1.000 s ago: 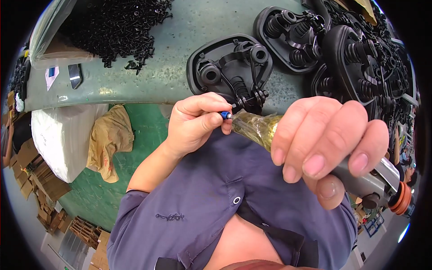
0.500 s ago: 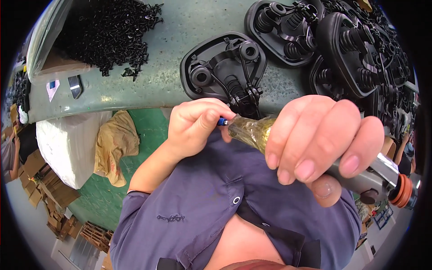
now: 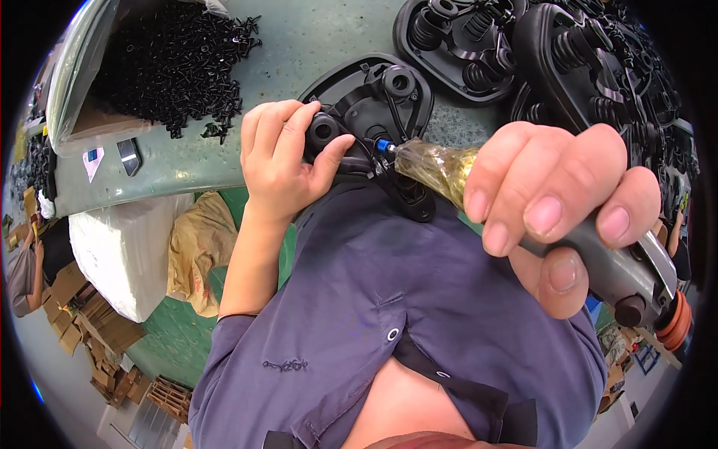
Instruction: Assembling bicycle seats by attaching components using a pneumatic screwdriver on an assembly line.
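A black bicycle saddle [image 3: 366, 116] lies underside up at the table's near edge, its springs and metal frame showing and its nose towards my body. My left hand [image 3: 280, 165] grips its left side, fingers over the rim and thumb by the frame. In my right hand [image 3: 561, 194] is an air screwdriver [image 3: 624, 277], its front wrapped in clear yellowish plastic. Its blue-collared tip [image 3: 384, 145] points left, over the middle of the saddle frame. A dark piece, perhaps a screw, shows at the tip; whether it touches the saddle I cannot tell.
A heap of black screws [image 3: 176, 71] spills from a clear plastic bag [image 3: 67, 97] at the far left. More saddles [image 3: 456, 45] crowd the table's right side. A small dark blade-like piece [image 3: 129, 156] lies near the edge. White [image 3: 127, 254] and brown sacks [image 3: 198, 251] stand below.
My left hand has left the screwdriver tip and moved up and left onto the saddle. The screwdriver has moved up and slightly right, its tip now over the saddle frame.
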The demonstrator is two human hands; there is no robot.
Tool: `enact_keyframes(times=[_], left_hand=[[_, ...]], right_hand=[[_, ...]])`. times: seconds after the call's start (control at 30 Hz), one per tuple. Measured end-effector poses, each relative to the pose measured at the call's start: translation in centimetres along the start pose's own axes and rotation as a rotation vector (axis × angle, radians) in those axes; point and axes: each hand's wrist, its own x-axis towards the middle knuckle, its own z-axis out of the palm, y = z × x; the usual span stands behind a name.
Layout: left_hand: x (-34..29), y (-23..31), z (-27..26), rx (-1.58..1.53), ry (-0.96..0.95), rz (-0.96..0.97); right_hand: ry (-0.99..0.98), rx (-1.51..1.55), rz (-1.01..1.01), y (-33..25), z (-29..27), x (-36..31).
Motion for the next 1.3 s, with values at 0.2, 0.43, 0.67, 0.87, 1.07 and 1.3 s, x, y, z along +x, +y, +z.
enact_keyframes(times=[0.2,0.43,0.67,0.87,1.07,1.3], left_hand=[[-0.5,0.0,0.7,0.01,0.043,0.011],[-1.0,-0.2,0.8,-0.02,0.044,-0.025],[-1.9,-0.9,0.6,-0.219,-0.045,-0.138],[-2.7,-0.6,2.0,-0.254,0.111,-0.289],[-2.8,-1.5,1.3,-0.198,0.103,-0.274],[-4.1,-1.7,1.1,-0.402,0.073,-0.394]], right_hand=[[0.005,0.024,0.009,0.5,0.3,0.0],[-0.054,-0.013,0.025,0.5,0.2,0.3],[-0.026,-0.021,0.076,0.9,1.1,0.7],[-0.088,-0.042,0.119,1.9,2.1,1.7],[-0.098,-0.062,0.128,3.2,3.5,2.5],[-0.164,-0.132,0.177,4.9,5.0,3.1]])
